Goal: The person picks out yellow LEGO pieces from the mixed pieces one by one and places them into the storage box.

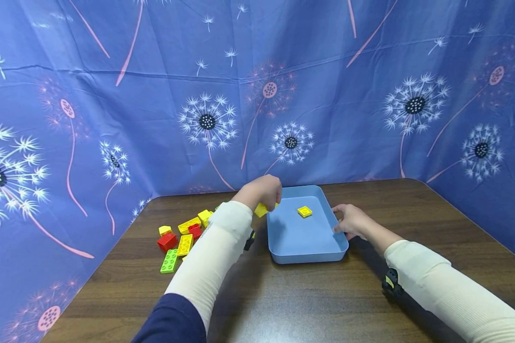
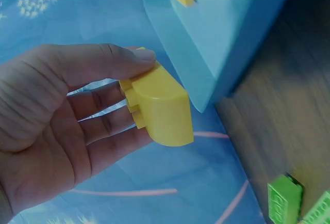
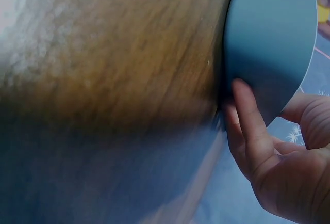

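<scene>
A yellow toy building block [image 2: 167, 113] with a rounded side is pinched between the thumb and fingers of my left hand [image 1: 263, 191]. That hand hovers just outside the left wall of a shallow blue tray [image 1: 309, 258]. On the tray's floor lies a small flat yellow block [image 1: 304, 211]. My right hand [image 1: 353, 222] grips the tray's right wall; in the right wrist view its fingers [image 3: 250, 113] press the outside while the thumb goes over the rim.
Left of the tray, loose blocks lie spread on the wooden table [image 1: 309, 305]: a red block [image 1: 167, 241], a green block [image 1: 169, 261], a yellow block [image 1: 185, 245] and several more. My left forearm partly hides them. A blue patterned cloth [image 1: 249, 95] hangs behind the table.
</scene>
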Demonstrator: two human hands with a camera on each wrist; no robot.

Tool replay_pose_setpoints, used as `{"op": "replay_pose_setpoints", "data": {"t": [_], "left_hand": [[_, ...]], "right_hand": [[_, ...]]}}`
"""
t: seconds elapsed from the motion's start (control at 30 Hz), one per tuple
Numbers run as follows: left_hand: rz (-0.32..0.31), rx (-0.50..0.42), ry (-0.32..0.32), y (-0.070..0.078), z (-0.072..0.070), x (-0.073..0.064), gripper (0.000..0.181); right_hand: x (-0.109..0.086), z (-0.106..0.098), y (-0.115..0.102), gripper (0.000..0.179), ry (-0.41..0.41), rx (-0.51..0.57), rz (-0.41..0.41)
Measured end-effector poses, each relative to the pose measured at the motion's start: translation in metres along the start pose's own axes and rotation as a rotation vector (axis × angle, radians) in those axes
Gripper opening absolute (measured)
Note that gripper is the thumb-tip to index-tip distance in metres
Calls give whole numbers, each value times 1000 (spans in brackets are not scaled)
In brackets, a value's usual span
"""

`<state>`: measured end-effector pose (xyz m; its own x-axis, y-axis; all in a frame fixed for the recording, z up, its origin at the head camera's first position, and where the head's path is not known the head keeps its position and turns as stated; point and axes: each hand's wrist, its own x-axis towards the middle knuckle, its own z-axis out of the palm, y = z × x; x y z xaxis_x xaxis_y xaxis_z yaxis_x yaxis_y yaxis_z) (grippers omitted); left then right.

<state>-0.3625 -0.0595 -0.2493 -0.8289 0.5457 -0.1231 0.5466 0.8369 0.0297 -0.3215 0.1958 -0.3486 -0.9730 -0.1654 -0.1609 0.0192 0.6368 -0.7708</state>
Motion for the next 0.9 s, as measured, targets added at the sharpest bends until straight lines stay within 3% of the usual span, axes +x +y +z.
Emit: {"op": "replay_pose_setpoints", "data": {"t": [0.27,0.4,0.6,0.9], "left_hand": [[46,-33,-29,27,-8,13,20],[34,-94,-42,34,-7,21,18],[-25,-161,-44,36,2,37,17],[-89,-174,-38,28,22,53,13]], "right_hand": [[0,-1,0,67,8,-34,-2],[0,-1,0,67,12,-35,-10],[0,1,1,67,18,-22,-6],[1,2,2,68,11,3,-9]]}}
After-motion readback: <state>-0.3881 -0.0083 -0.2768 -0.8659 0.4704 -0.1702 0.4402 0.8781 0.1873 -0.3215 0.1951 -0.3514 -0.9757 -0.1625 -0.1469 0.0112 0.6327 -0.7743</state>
